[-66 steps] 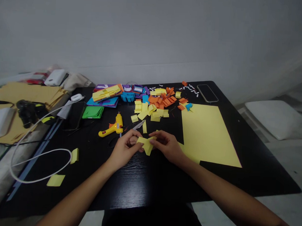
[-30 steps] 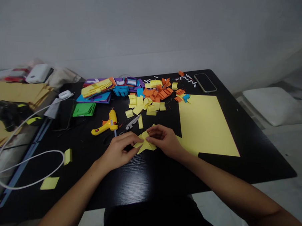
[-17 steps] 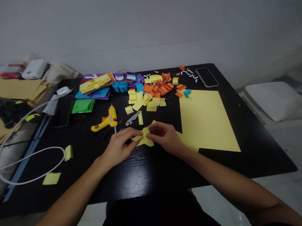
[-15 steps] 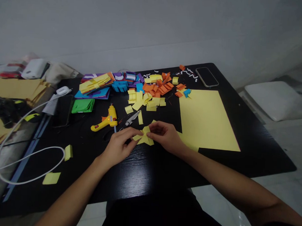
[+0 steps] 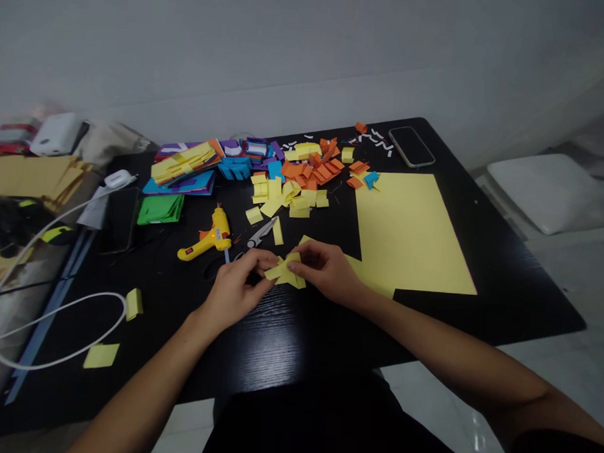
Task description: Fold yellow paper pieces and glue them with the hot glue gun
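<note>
Low over the black table, a star-like yellow paper piece (image 5: 286,272) with several folded arms sits between my two hands. My right hand (image 5: 330,271) pinches its right side between thumb and fingers. On the other side, my left hand (image 5: 242,284) has its curled fingertips at the piece's left arm, and the thumb lies below. Scissors (image 5: 260,233) with grey blades lie just beyond my left hand, their dark handles partly hidden. A yellow glue gun (image 5: 209,238) rests on its side to the left of them. One yellow strip (image 5: 278,231) lies beside the blades.
A large yellow sheet (image 5: 416,235) covers the table's right part. Yellow folded pieces (image 5: 273,192) and orange ones (image 5: 319,167) are heaped at the back, beside stacked coloured papers (image 5: 184,164). A phone (image 5: 411,147) lies back right. A white cable (image 5: 58,303) loops at left.
My left fingers have drawn slightly back from the piece's middle to its left arm, so more of it shows. My right hand keeps its pinch. The whole view has shifted slightly.
</note>
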Motion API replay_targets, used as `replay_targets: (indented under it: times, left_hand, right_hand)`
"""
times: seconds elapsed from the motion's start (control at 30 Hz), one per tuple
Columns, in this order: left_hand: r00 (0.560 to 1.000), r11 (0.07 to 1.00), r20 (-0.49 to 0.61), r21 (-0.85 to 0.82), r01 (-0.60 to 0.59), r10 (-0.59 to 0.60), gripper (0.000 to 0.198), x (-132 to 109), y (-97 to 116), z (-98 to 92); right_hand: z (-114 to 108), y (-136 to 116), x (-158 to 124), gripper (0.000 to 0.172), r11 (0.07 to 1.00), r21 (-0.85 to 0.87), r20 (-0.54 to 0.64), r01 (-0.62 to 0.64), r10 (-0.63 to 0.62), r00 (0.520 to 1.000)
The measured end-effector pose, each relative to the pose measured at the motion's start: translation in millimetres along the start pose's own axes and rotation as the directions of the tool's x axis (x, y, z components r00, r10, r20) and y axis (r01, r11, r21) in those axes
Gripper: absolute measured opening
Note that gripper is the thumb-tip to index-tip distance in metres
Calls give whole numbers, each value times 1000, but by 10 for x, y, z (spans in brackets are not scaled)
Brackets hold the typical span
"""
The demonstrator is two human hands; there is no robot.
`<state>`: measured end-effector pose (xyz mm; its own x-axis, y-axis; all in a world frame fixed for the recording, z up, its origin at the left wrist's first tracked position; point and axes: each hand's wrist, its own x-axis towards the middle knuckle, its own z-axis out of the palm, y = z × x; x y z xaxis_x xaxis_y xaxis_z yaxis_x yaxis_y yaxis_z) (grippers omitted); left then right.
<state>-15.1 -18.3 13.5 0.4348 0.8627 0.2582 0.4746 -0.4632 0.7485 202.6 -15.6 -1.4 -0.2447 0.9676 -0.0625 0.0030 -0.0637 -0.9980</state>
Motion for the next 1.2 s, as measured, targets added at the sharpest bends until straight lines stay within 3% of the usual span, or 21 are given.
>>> replay_targets:
  times: [0.3,0.7,1.2]
  left_hand:
    - [1000,1000,26,-13,-7,7,17,-2,71,34]
    - [992,990,19,56,-127,126,16,-4,106,76]
    - [994,988,-69,137,-75,85,7,-1,70,63]
  right_hand:
    - [23,15,-10,20,1000,-5,-33,15,-15,999]
    - [54,40,-10,21,1000,17,-32,26,-25,999]
    - [18,75,25,27,997,72,5,-2,1,1000]
